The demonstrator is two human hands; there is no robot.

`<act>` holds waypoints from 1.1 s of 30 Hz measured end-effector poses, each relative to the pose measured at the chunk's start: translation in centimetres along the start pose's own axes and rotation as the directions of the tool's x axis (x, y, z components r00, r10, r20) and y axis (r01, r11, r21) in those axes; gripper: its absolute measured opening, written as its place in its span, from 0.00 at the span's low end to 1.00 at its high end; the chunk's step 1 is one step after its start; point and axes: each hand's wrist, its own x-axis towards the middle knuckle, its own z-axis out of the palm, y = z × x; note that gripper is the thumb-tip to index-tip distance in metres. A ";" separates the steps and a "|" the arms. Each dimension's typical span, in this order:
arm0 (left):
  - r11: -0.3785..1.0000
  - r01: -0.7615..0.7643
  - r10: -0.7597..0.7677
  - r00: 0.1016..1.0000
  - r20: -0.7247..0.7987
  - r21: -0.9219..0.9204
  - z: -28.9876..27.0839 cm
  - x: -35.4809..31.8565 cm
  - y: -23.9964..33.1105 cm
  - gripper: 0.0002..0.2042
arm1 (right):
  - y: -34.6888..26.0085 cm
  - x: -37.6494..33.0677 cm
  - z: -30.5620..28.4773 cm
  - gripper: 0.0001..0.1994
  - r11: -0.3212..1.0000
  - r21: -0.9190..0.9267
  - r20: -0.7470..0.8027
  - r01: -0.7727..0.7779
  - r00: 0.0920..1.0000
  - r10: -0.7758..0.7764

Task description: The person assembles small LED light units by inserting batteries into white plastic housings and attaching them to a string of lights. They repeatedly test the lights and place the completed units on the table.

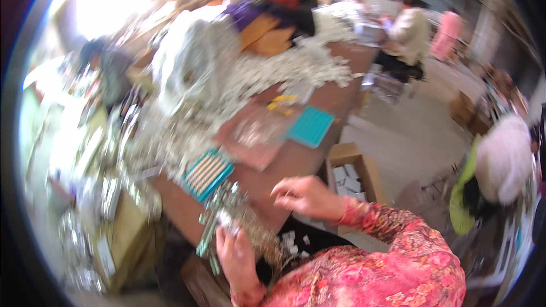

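My left hand is closed near the table's near edge, with a small white piece at its fingertips; blur hides its exact kind. Around it lie clear and greenish small pieces in a heap. Over the table edge to the right, my right hand hovers with fingers loosely bent and apart, and nothing shows in it. A turquoise tray with a row of pale rod-like pieces sits just beyond the left hand. Farther off is a second turquoise ribbed tray.
A clear plastic bag and piles of white pieces cover the far brown table. Yellow pieces lie by a pinkish sheet. An open cardboard box stands at right. Several people are around.
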 end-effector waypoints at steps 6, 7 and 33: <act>0.292 0.127 -0.327 0.945 0.026 -0.948 1.9 1.7 -1.0 0.05 | 1.1 4.6 1.2 0.08 0.959 0.233 0.123 -0.159 0.983 0.133; 0.279 0.107 -0.301 0.954 0.019 -0.954 2.4 1.9 -1.4 0.05 | 1.5 5.8 1.9 0.08 0.972 0.203 0.105 -0.117 0.990 0.097; -0.038 0.106 -0.252 0.961 0.112 -0.994 3.7 2.8 -6.6 0.08 | 10.3 21.6 10.6 0.04 0.969 -0.154 0.108 0.195 0.978 -0.179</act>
